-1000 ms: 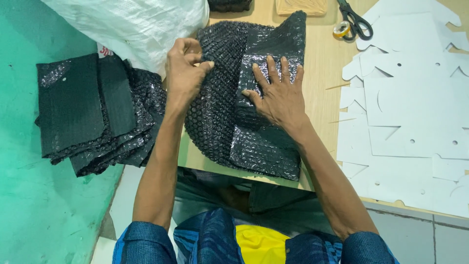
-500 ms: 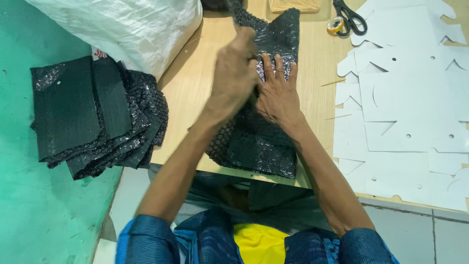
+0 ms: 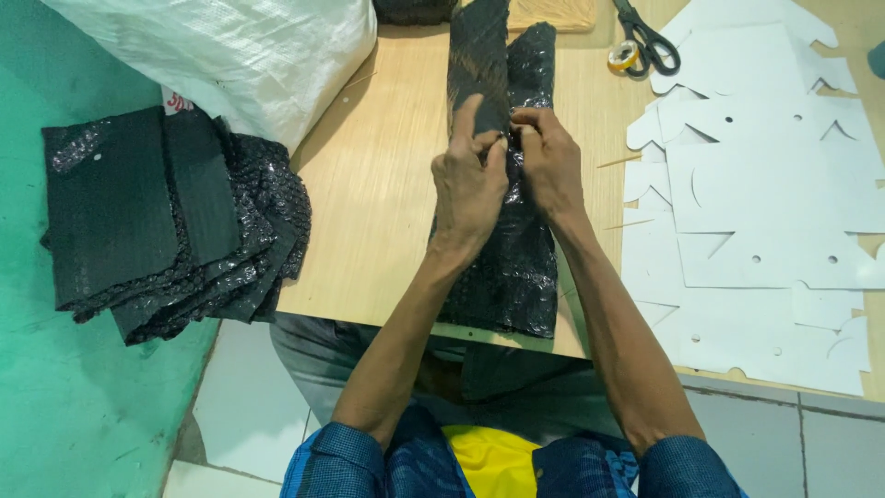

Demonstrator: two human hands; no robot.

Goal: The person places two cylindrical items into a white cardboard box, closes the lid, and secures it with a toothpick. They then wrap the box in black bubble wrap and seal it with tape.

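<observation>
A: How does the black bubble-wrap strip (image 3: 502, 231) lie on the table (image 3: 378, 212)?

B: Lengthwise, from the near edge straight toward the far edge, folded narrow.

A: And the hands?

B: Side by side at mid-length. Left hand (image 3: 468, 180) and right hand (image 3: 548, 161) both pinch its centre fold, equally near.

Folded bubble-wrap strip (image 3: 502, 240) lies lengthwise on table (image 3: 378, 203), under both hands (left hand (image 3: 468, 189) just beside right hand (image 3: 551, 161)). Stack of folded sheets (image 3: 166, 221) left of table; woven sack (image 3: 230, 51) behind stack. Card cutouts (image 3: 765, 194) right; scissors (image 3: 650, 37) behind them.
</observation>
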